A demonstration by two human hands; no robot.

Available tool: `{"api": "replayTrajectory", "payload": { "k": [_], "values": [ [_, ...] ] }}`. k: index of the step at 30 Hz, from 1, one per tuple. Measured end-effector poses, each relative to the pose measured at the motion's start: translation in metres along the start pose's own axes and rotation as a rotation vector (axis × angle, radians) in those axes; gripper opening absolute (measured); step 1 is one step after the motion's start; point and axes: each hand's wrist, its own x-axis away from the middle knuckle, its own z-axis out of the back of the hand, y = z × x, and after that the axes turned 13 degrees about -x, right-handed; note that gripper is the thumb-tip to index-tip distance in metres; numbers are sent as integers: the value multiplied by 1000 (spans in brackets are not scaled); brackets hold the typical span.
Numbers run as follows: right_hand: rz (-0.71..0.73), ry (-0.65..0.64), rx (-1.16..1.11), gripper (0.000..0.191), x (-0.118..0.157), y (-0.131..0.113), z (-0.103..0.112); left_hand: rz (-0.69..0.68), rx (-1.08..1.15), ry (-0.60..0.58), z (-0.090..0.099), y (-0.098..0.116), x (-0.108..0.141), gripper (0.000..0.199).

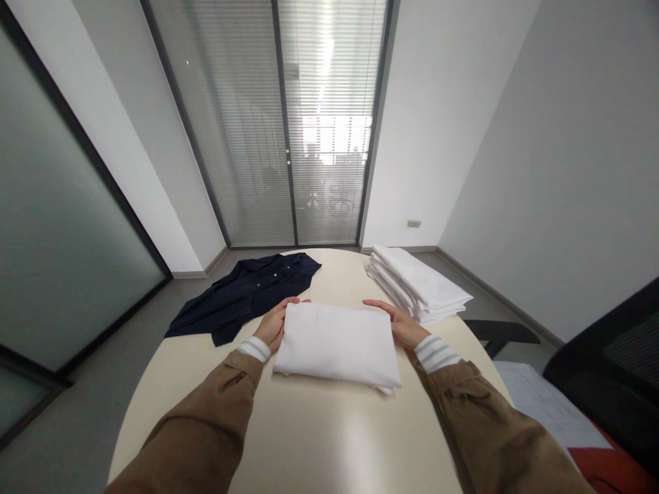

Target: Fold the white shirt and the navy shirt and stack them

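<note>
A folded white cloth point(340, 343) lies in front of me in a flat rectangle, its near right corner showing loose lower layers. At the cloth's left edge, my left hand point(274, 324) grips it, with fingertips at the far left corner. My right hand point(404, 327) holds the opposite edge, its index finger stretched along the far side and its other fingers partly hidden. Beyond my left hand, a dark navy buttoned shirt point(262, 288) is spread on the table. Past my right hand sits a stack of folded white cloths point(417, 281).
The pale round-edged table point(309, 439) carries all the fabric. To the right stand a black chair point(612, 370) and some papers point(550, 398) over something red. A glass partition with blinds point(257, 123) rises behind the table.
</note>
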Motion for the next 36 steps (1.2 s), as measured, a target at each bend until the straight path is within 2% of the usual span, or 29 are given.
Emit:
{"api": "replayTrajectory", "payload": {
  "k": [3, 5, 10, 14, 16, 19, 21, 24, 26, 28, 31, 34, 36],
  "values": [
    [-45, -97, 91, 49, -3, 2, 4, 42, 35, 16, -2, 2, 1, 17],
    [-45, -86, 112, 46, -4, 4, 6, 57, 18, 15, -3, 3, 2, 22],
    [-77, -51, 101, 45, -5, 6, 7, -19, -244, 65, -2, -2, 2, 44],
    [-87, -45, 97, 44, -8, 9, 12, -27, -410, 100, 1, -5, -2, 47],
    [-75, -64, 122, 42, -11, 11, 16, -79, -522, 136, 2, -2, -5, 47],
    [5, -84, 223, 41, -15, 12, 19, -296, -728, 189, -7, 10, -3, 50],
    [101, -76, 324, 37, -16, 10, 19, -472, -916, 129, -21, 20, 8, 54],
    [217, -61, 444, 33, -16, 6, 16, -696, -1291, -131, -51, 24, 34, 64],
    [225, -70, 462, 33, -16, 4, 15, -795, -1539, -343, -69, 17, 50, 82],
    [189, -82, 440, 36, -16, 4, 16, -833, -1720, -461, -80, 8, 60, 83],
    [134, -87, 414, 40, -16, 5, 17, -862, -1842, -488, -82, 1, 62, 65],
    [138, -92, 414, 41, -15, 7, 15, -888, -1855, -469, -78, 6, 58, 49],
    [160, -90, 430, 39, -15, 7, 14, -907, -1854, -483, -76, 10, 58, 46]
  ]
}}
